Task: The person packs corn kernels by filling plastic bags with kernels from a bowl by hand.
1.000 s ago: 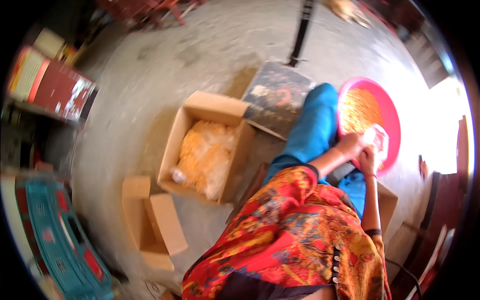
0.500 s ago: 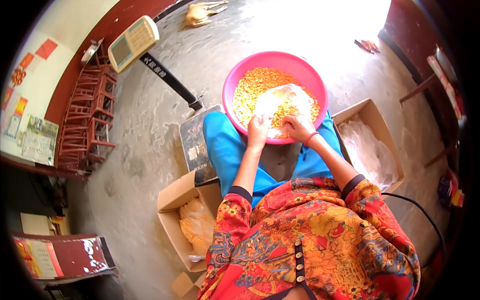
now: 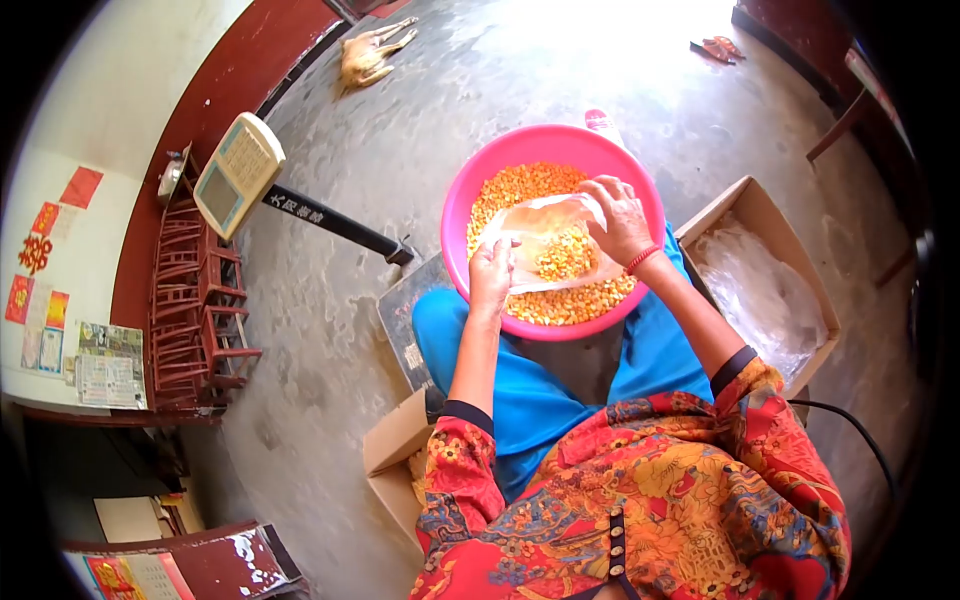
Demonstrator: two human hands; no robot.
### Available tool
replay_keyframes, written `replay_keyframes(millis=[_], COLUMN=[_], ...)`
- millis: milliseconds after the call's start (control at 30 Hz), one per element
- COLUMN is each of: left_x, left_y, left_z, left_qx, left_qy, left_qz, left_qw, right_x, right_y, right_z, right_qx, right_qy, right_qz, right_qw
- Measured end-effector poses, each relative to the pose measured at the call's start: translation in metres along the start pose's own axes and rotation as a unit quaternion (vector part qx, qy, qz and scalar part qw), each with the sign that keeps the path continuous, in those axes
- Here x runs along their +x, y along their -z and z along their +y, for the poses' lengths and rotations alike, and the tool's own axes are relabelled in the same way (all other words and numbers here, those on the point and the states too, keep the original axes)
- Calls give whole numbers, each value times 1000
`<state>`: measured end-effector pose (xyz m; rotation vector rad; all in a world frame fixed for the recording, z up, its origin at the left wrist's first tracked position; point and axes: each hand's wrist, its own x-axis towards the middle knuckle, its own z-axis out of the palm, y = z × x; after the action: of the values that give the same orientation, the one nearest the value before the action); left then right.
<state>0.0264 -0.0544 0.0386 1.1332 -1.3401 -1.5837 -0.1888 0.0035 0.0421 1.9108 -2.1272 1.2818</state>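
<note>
Pink basin (image 3: 535, 146) of corn kernels (image 3: 525, 183). Translucent bag (image 3: 530, 222), part-filled, between basin's side rims. Left hand (image 3: 490, 272): fingers closed on bag's edge. Right hand (image 3: 622, 222): fingers half-curled at opposite edge, grip unclear.

Bag (image 3: 530, 219) spread wider between parted hands.
The right hand (image 3: 621, 222) has moved up its right side, away from the left hand (image 3: 491, 272).

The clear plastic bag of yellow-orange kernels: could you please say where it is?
In the head view, just right of centre, the bag is over the round pink plastic basin, between the left hand and right hand.
</note>
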Motion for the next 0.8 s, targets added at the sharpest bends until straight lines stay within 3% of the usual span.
replay_keyframes(millis=[67, 133, 167, 200, 267, 333, 400, 500, 600, 667, 800], left_x=[12, 25, 32, 38, 48, 61, 72, 83, 94, 92, 93], left_y=[-6, -6, -4, -3, -3, -5, 5, 3, 1, 2, 7], left_z=[10, 14, 16, 17, 27, 34, 38, 42, 7, 9, 23], left_qx=[3, 6, 16, 25, 24, -12, 1, -44, -68, -61, -129], left_qy=[-31, -46, -39, -32, -25, -72, -31, -51, -54, -22, 63], left_qz=[6, -9, -13, -16, -13, 20, 16, 43, 42, 32, 13], left_qw=[999, 999, 999, 999, 999, 997, 999, 997, 995, 997, 990], right_x=[7, 13, 20, 22, 34, 53, 74, 99, 104, 93, 86], right_y=[-18, -28, -37, -44, -36, -30, -18, -11, -7, -13, -16], right_z=[21, 42, 52, 62, 56, 54, 53, 47, 46, 54, 58], right_qx=[-45, -6, -32, -35, 270, 399, 447, 371, 328, 358, 442], right_qy=[14, -85, -78, -77, -258, -263, -246, -201, -238, -266, -269], right_qz=[34, -164, -218, -219, -208, -189, -187, -148, -178, -208, -155], right_qw=[998, 983, 972, 972, 904, 858, 839, 894, 897, 870, 841])
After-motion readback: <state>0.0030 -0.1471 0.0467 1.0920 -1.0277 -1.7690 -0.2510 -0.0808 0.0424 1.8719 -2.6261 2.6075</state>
